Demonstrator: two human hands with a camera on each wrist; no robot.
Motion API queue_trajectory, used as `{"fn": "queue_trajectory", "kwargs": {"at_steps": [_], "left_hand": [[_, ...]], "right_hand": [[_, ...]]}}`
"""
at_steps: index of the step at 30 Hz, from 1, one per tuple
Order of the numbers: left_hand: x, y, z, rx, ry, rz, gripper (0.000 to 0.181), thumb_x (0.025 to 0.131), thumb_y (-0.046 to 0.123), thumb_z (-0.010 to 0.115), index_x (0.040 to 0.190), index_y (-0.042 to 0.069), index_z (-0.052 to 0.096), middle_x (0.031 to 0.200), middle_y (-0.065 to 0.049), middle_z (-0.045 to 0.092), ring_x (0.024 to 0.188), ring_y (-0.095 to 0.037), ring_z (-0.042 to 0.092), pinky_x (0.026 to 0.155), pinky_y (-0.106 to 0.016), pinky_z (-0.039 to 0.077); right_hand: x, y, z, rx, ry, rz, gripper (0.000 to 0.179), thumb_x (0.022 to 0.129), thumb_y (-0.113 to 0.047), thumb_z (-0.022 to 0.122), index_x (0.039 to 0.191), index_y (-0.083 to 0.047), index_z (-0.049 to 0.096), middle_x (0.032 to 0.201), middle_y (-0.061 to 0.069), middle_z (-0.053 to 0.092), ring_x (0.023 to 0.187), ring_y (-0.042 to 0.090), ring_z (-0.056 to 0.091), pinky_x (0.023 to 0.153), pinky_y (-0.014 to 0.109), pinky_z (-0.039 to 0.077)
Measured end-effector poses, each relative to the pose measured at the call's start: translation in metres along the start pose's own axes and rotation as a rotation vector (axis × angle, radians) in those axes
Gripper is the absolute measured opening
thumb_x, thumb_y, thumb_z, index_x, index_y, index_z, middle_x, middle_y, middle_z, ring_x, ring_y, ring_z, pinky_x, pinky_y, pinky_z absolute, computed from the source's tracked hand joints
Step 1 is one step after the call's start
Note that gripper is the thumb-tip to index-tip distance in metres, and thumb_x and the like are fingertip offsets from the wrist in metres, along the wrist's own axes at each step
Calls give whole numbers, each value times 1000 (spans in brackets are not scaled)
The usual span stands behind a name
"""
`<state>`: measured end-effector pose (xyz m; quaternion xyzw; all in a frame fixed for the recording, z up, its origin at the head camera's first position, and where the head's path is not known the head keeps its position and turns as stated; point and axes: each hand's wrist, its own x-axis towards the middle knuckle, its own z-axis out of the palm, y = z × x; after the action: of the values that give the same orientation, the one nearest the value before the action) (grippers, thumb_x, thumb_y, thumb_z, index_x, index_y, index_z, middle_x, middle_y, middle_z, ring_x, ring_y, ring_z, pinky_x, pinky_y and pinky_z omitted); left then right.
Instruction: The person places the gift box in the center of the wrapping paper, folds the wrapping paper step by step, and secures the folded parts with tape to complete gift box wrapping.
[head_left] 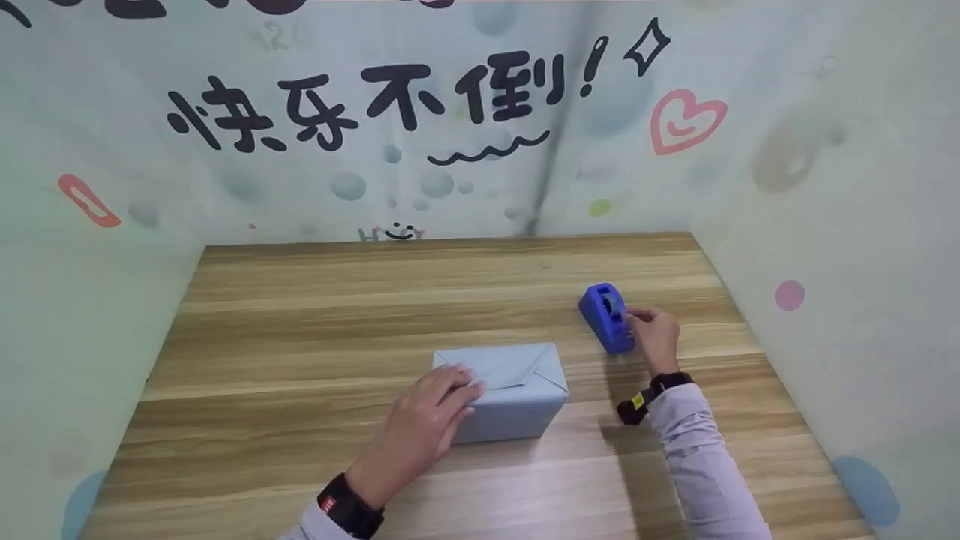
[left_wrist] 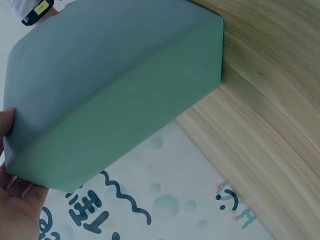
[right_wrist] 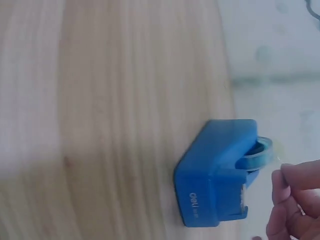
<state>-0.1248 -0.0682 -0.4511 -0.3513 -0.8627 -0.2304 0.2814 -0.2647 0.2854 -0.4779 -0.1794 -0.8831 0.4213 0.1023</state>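
Note:
A box wrapped in pale blue-grey paper (head_left: 517, 412) sits on the table, a folded paper flap (head_left: 510, 367) on its top. My left hand (head_left: 420, 420) holds the box at its left end, with bent fingers on top near the flap. In the left wrist view, the wrapped box (left_wrist: 115, 95) fills much of the frame and only part of the left hand (left_wrist: 20, 210) shows. Right of the box stands a blue tape dispenser (head_left: 607, 319). My right hand (head_left: 656, 337) is beside it, thumb and forefinger pinched at the clear tape (right_wrist: 260, 156); the tape's end is hardly visible.
The wood-grain table (head_left: 315, 315) meets a printed backdrop wall (head_left: 450, 195) at the back. Pale side walls (head_left: 847, 337) flank the table on the left and right. Black wrist straps (head_left: 351, 506) are on both forearms.

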Motion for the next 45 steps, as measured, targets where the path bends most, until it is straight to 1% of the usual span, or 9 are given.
{"fn": "queue_trajectory", "kwargs": {"at_steps": [5,9,17,22,27,36,39,42,45], "left_hand": [[0,1,-1,4,7,6,27,84,15,67,110,13,66,113,-6,60,112,-23,56,96,-35,47],[0,1,-1,2,14,15,27,83,15,67,110,12,66,112,-7,60,112,-24,56,96,-36,47],[0,0,-1,-11,-4,-5,28,84,15,67,111,12,65,114,-7,60,114,-23,55,97,-36,47],[-1,-1,-1,-11,-1,-6,27,84,15,67,111,12,65,115,-7,60,114,-23,55,97,-35,47],[-1,-1,0,-6,-2,0,27,84,15,67,110,12,66,114,-6,60,114,-23,55,97,-35,46],[-1,-1,1,-10,24,19,29,82,14,68,110,11,65,114,-8,60,112,-24,56,97,-36,46],[-1,-1,1,-12,27,18,28,82,15,68,110,11,65,114,-8,60,112,-24,56,96,-37,47],[-1,-1,2,-11,39,20,28,81,15,68,109,11,65,114,-8,60,111,-25,57,96,-39,47],[-2,-1,2,-6,32,16,28,82,16,67,109,11,65,114,-8,61,112,-25,56,96,-39,47]], "right_hand": [[0,0,-7,184,-73,174,61,85,-8,58,140,-1,34,84,4,47,69,12,49,59,21,40],[-1,1,-11,398,-133,267,66,85,-1,54,143,3,25,74,-2,47,59,7,47,52,19,42],[-8,13,-14,667,-199,364,60,87,4,48,143,6,26,93,7,54,75,8,55,74,22,50],[-15,32,-7,878,-153,376,57,88,6,45,142,5,27,76,-2,54,67,6,50,67,17,47],[-24,48,1,974,-88,307,52,89,7,45,139,7,33,71,-3,59,71,9,56,80,20,50],[-30,55,9,921,-74,296,47,89,4,48,135,9,39,79,-6,65,76,6,63,87,21,50],[-28,54,10,746,-67,285,44,88,1,51,132,5,47,73,-8,64,67,4,61,68,17,53],[-25,55,14,513,-37,226,40,87,-2,51,127,0,54,71,-8,58,59,4,55,50,16,45],[-22,57,17,276,38,85,30,85,-1,52,115,0,58,74,0,54,60,6,50,50,17,41]]}}
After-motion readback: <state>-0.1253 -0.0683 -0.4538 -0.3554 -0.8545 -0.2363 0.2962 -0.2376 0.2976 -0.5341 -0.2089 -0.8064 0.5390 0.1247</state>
